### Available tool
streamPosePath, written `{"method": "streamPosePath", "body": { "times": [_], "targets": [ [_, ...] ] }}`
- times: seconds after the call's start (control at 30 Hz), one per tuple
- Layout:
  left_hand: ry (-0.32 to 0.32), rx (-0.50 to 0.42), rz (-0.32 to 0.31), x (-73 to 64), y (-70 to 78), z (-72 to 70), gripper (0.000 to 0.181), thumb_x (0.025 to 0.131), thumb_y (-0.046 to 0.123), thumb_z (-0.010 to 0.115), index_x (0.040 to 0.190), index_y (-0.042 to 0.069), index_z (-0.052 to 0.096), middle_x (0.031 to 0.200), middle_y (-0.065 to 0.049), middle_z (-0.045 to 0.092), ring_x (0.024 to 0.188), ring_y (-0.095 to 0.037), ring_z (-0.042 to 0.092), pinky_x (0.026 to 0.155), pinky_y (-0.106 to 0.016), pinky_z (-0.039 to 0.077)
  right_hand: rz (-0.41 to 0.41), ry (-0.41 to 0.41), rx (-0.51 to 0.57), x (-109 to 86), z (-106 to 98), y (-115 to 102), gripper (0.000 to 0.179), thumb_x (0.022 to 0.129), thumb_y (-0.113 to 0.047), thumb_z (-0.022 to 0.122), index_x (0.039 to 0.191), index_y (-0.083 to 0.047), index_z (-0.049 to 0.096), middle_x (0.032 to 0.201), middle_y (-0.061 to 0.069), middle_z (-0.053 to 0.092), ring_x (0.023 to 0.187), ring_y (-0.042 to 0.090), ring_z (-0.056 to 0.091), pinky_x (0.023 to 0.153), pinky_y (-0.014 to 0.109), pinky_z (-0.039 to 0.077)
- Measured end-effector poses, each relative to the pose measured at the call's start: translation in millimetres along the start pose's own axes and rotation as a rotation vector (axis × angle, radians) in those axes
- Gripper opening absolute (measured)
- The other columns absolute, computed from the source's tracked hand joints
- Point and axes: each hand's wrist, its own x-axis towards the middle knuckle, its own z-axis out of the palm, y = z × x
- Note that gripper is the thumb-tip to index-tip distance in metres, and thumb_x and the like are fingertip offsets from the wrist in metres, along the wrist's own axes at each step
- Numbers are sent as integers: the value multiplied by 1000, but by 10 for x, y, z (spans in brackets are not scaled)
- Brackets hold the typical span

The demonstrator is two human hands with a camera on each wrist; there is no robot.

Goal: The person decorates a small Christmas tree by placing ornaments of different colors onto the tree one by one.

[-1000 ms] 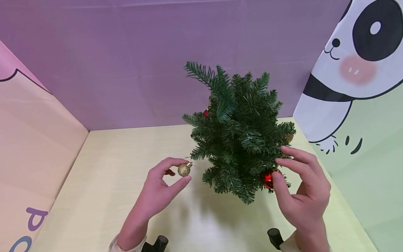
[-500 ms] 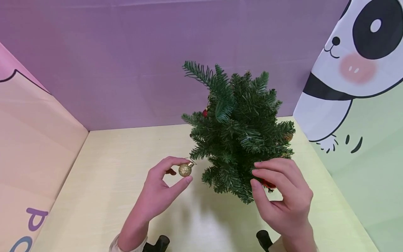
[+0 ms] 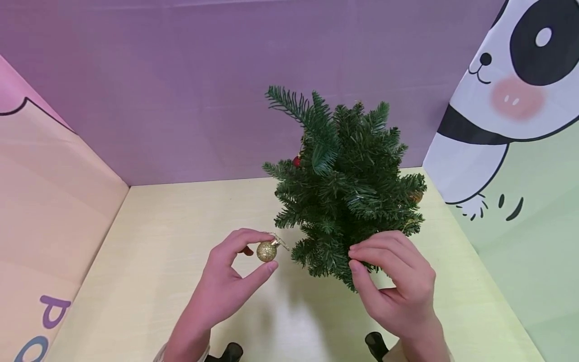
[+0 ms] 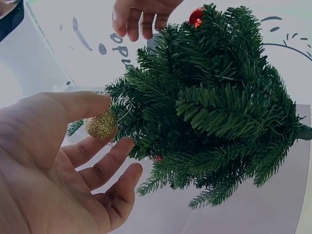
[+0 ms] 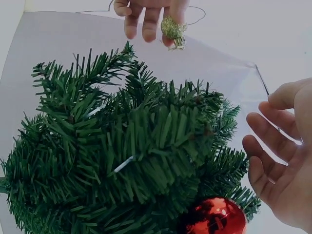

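Observation:
A small gold glitter bauble (image 3: pixel 266 252) with a shiny cap and thin hanging loop is pinched between the thumb and forefinger of my left hand (image 3: pixel 228 281). It sits just left of a small artificial Christmas tree (image 3: pixel 341 186). My right hand (image 3: pixel 395 284) is at the tree's front right with loosely bent fingers and nothing in its grasp. In the right wrist view, a large shiny red bauble (image 5: pixel 218 217) hangs on the branches near that hand; in the head view the right hand hides it.
A smaller red bauble (image 3: pixel 296 161) hangs at the tree's back left, and a gold one (image 3: pixel 416 196) at its right side. The tree is over a pale wooden table (image 3: pixel 181 216). A purple backdrop (image 3: pixel 203 100) and a panda-printed side panel (image 3: pixel 511 166) surround it.
My right hand has moved left from beside the red bauble to in front of the tree, covering that bauble. The left hand stays nearly in place while its bauble's loop swings rightward.

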Motion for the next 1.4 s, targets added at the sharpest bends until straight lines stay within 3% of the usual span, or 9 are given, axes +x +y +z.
{"method": "streamPosePath", "body": {
  "times": [0.2,0.47,0.8,1.2,1.4],
  "targets": [
    [-15,-11,12,29,41,38,43,80,1,78,118,18,66,108,5,66,99,-15,56,80,-32,43,24,-77,-9,10,-33,-14,24,94,-14,63,77,2,69,78,11,67,71,25,57,70,29,45],
    [-44,-22,11,102,106,75,39,82,4,78,117,18,67,109,6,65,103,-15,56,81,-32,44,-3,-102,-52,62,-16,-22,23,94,-16,63,78,-1,69,78,9,67,70,25,57,69,31,44],
    [-53,-34,78,170,152,88,39,81,3,77,116,15,67,106,4,66,97,-15,56,79,-33,43,-7,-187,-152,95,46,-40,21,93,-22,64,82,-6,71,83,5,69,76,25,59,71,33,38],
    [-62,-45,125,190,218,138,39,81,2,77,117,14,67,104,3,66,94,-14,55,77,-33,43,5,-254,-218,87,94,-18,21,90,-28,69,85,-8,73,86,3,69,79,24,60,71,36,40],
    [-67,-54,135,202,243,163,39,81,3,77,116,14,67,105,3,66,93,-14,55,76,-32,42,-19,-244,-291,92,158,11,23,92,-28,66,84,-8,74,83,2,68,76,24,58,66,38,41]
  ]
}}
